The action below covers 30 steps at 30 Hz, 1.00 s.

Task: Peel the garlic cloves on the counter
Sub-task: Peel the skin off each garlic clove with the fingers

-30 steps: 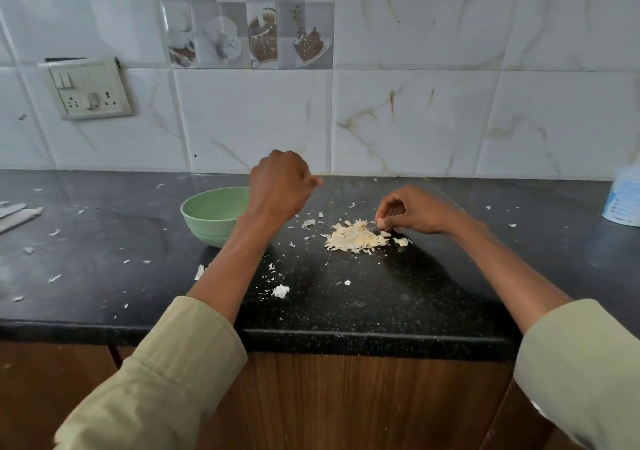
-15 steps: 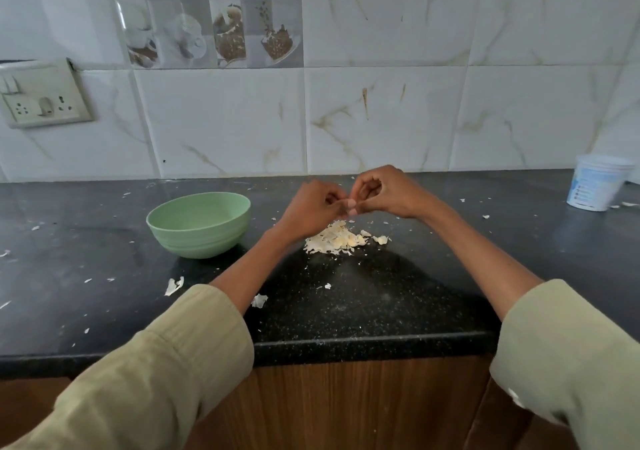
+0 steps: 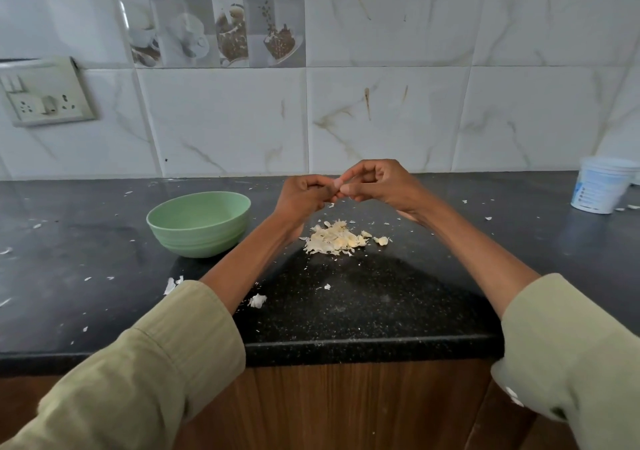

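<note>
Both hands have risen a little since half a second ago and now meet above the pile of garlic (image 3: 334, 240), where a second ago the left hand (image 3: 300, 199) was over the bowl (image 3: 199, 223) and the right hand (image 3: 379, 185) was down at the pile. Left fingers (image 3: 320, 191) curl in and right fingers (image 3: 349, 176) bend into a pinch; together they grasp a small pale garlic clove (image 3: 337, 183) at the point where the hands touch, though the clove is mostly hidden. The pile itself, pale cream cloves mixed with papery, flaky skins, lies on the speckled black stone tabletop (image 3: 363, 304), directly below the hands. Left of the pile stands the round, ribbed, matte green bowl; its inside looks bare. White skin scraps (image 3: 258, 300) are scattered nearer the front edge than the pile and further left. Well right of the pile sits a white plastic tub (image 3: 601, 185) with blue print. Olive fabric sleeves (image 3: 156, 356) are rolled back from both forearms.
</note>
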Each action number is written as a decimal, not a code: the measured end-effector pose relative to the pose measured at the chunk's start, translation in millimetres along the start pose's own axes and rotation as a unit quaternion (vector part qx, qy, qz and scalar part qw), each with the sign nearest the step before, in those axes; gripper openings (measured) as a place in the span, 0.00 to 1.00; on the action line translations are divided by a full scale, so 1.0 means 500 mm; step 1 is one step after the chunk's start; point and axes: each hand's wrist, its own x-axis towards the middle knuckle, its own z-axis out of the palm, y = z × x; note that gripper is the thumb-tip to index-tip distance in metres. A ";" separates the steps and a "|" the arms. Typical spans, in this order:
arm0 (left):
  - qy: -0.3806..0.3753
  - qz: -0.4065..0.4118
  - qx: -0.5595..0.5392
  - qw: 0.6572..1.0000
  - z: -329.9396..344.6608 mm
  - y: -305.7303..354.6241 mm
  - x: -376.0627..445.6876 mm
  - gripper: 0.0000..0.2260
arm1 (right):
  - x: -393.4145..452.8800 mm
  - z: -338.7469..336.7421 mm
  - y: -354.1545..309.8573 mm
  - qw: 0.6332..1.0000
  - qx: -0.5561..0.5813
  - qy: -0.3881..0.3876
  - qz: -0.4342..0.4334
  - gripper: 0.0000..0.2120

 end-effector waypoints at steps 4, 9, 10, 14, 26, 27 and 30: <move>0.024 0.002 -0.008 1.000 0.001 0.003 -0.011 0.11 | 0.001 0.006 -0.006 1.000 0.015 -0.004 0.003 0.14; 0.081 0.095 0.268 0.955 0.003 0.000 -0.016 0.11 | -0.007 -0.004 0.010 0.989 -0.148 0.023 0.011 0.08; 0.082 0.115 0.325 0.935 0.006 -0.002 -0.018 0.10 | -0.009 -0.006 0.016 0.975 -0.222 0.020 0.011 0.06; 0.066 0.128 0.387 0.911 0.010 -0.008 -0.016 0.09 | -0.017 0.000 0.023 0.932 -0.362 -0.026 0.010 0.06; 0.049 0.123 0.401 0.907 0.006 -0.015 -0.011 0.07 | -0.015 0.011 0.018 0.935 -0.343 -0.085 0.027 0.06; 0.047 0.123 0.402 0.906 0.006 -0.016 -0.011 0.07 | -0.015 0.011 0.018 0.935 -0.343 -0.085 0.031 0.07; 0.044 0.121 0.403 0.906 0.005 -0.018 -0.010 0.07 | -0.013 0.013 0.020 0.935 -0.343 -0.083 0.046 0.07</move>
